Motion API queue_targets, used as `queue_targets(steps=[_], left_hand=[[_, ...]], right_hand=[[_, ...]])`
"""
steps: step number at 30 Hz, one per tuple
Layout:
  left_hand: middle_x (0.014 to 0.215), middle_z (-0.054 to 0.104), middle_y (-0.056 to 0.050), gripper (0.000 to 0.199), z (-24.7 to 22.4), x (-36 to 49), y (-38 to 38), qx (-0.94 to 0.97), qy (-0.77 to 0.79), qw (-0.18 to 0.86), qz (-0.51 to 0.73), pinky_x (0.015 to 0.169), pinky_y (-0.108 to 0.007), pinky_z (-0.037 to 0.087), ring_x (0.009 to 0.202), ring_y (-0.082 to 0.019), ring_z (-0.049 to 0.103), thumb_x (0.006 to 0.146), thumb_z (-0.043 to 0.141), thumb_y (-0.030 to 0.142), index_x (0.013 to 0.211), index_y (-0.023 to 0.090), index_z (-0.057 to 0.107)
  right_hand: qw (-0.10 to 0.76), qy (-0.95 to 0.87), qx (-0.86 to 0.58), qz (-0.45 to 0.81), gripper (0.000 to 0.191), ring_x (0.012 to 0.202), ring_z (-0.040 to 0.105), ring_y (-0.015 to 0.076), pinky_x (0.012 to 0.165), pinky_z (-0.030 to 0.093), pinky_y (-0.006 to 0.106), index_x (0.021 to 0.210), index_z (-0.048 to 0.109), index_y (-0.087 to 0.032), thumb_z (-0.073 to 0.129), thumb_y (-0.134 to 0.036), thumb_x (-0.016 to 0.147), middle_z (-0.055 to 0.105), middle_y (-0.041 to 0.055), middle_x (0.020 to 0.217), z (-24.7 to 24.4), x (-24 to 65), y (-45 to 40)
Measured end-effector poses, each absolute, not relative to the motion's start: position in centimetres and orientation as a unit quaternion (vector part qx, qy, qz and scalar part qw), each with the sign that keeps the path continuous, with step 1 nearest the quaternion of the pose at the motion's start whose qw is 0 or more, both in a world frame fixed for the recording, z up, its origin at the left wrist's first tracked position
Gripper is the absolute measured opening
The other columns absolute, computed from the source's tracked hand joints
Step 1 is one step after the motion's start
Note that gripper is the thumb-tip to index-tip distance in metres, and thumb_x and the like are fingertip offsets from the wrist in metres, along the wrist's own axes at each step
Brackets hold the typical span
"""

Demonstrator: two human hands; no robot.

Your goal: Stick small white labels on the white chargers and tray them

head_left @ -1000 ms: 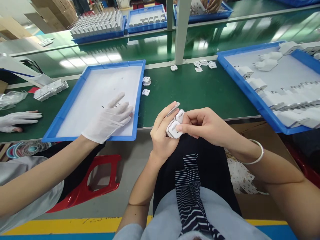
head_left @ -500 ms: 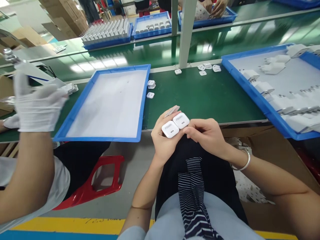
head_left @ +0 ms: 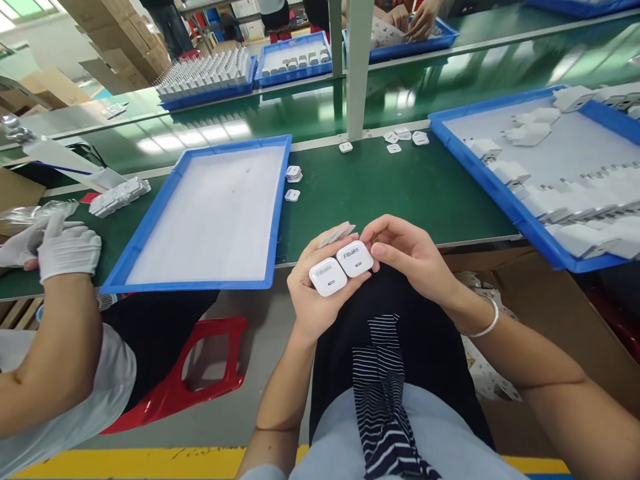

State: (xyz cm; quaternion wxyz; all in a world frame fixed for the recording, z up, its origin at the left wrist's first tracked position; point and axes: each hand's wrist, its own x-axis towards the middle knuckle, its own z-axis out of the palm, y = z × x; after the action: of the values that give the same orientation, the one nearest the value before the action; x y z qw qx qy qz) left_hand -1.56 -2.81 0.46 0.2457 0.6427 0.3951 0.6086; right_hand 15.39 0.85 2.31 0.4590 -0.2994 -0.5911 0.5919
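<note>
Two white charger plugs (head_left: pixel 327 277) sit side by side in my left hand (head_left: pixel 313 297), their port faces turned up. The one on the right (head_left: pixel 355 259) carries a dark printed logo, while the other's print looks pale. Thin white flat pieces (head_left: pixel 337 235) stick out between the fingers of the same hand. My right hand (head_left: pixel 407 257) is curled at the edge of the right-hand charger, thumb and index finger at its corner. How firmly those fingertips press is hard to see.
A blue tray (head_left: pixel 273 220) with a white lining lies left, another blue tray (head_left: pixel 480 177) of chargers right. Small white caps (head_left: pixel 293 173) lie between them on the green table (head_left: pixel 345 193). A co-worker's gloved hand (head_left: pixel 70 250) is at far left; a post (head_left: pixel 357 80) stands ahead.
My right hand's fingers have shifted up along the right-hand charger's edge. Its logo now looks darker. The co-worker's gloved hand has dropped to the table.
</note>
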Motion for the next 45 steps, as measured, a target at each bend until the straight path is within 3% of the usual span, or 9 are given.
queue_targets(steps=[6, 11, 14, 18, 31, 40, 45], left_hand=[[0.121, 0.074, -0.007, 0.044, 0.6, -1.3, -2.9, 0.667, 0.384, 0.206, 0.605, 0.105, -0.047, 0.058, 0.124, -0.028, 0.067, 0.076, 0.085, 0.022, 0.118, 0.025, 0.073], [0.131, 0.07, -0.008, 0.045, 0.2, -1.1, -2.9, 0.691, 0.372, 0.162, 0.599, 0.1, -0.041, 0.061, 0.117, -0.025, 0.07, 0.078, 0.083, 0.018, 0.121, 0.024, 0.071], [0.132, 0.069, -0.008, 0.048, 0.2, -1.0, -3.1, 0.702, 0.366, 0.138, 0.595, 0.099, -0.038, 0.062, 0.115, -0.023, 0.071, 0.077, 0.083, 0.015, 0.123, 0.023, 0.07], [0.131, 0.07, -0.006, 0.051, 0.3, -1.1, -3.1, 0.709, 0.353, 0.119, 0.599, 0.096, -0.036, 0.064, 0.111, -0.022, 0.072, 0.075, 0.084, 0.011, 0.123, 0.023, 0.07], [0.129, 0.071, -0.004, 0.053, 0.0, -1.3, -2.7, 0.716, 0.33, 0.119, 0.603, 0.091, -0.038, 0.066, 0.103, -0.021, 0.075, 0.073, 0.085, 0.01, 0.122, 0.025, 0.07], [0.128, 0.071, -0.004, 0.05, -0.4, -1.3, -2.4, 0.705, 0.336, 0.146, 0.607, 0.092, -0.039, 0.065, 0.103, -0.021, 0.075, 0.075, 0.084, 0.012, 0.121, 0.026, 0.071], [0.127, 0.071, -0.007, 0.049, -0.2, -1.8, -2.2, 0.685, 0.34, 0.179, 0.619, 0.098, -0.041, 0.063, 0.109, -0.024, 0.074, 0.073, 0.087, 0.015, 0.119, 0.023, 0.072]], right_hand=[[0.46, -0.577, -0.284, 0.612, 0.025, 0.068, 0.056, 0.0095, 0.059, 0.052, 0.022, 0.091, 0.062, -0.019, 0.072, -0.042, 0.09, 0.063, 0.0006, 0.085, 2.2, 15.8, 0.4], [0.431, -0.584, -0.326, 0.606, 0.028, 0.08, 0.066, 0.0126, 0.058, 0.054, 0.021, 0.104, 0.065, -0.02, 0.079, -0.034, 0.084, 0.065, 0.0036, 0.108, 2.2, 16.1, -0.3], [0.437, -0.588, -0.345, 0.587, 0.025, 0.083, 0.068, 0.015, 0.057, 0.053, 0.021, 0.097, 0.069, -0.019, 0.083, -0.028, 0.079, 0.068, 0.0037, 0.099, 2.5, 16.1, -0.7], [0.468, -0.582, -0.323, 0.581, 0.016, 0.081, 0.065, 0.0142, 0.067, 0.055, 0.024, 0.082, 0.069, -0.017, 0.082, -0.024, 0.079, 0.066, 0.0028, 0.088, 2.8, 16.1, -0.9], [0.505, -0.579, -0.327, 0.55, 0.008, 0.075, 0.061, 0.013, 0.066, 0.05, 0.026, 0.078, 0.074, -0.018, 0.079, -0.021, 0.082, 0.066, 0.0019, 0.081, 3.0, 15.6, -1.3], [0.491, -0.58, -0.342, 0.553, 0.015, 0.073, 0.059, 0.0111, 0.067, 0.049, 0.024, 0.076, 0.071, -0.018, 0.079, -0.027, 0.084, 0.063, 0.0004, 0.079, 2.7, 15.7, -1.0], [0.433, -0.527, -0.316, 0.66, 0.028, 0.083, 0.066, 0.0142, 0.07, 0.061, 0.026, 0.087, 0.071, -0.018, 0.066, -0.045, 0.093, 0.063, 0.0024, 0.088, 3.1, 15.9, -0.5]])
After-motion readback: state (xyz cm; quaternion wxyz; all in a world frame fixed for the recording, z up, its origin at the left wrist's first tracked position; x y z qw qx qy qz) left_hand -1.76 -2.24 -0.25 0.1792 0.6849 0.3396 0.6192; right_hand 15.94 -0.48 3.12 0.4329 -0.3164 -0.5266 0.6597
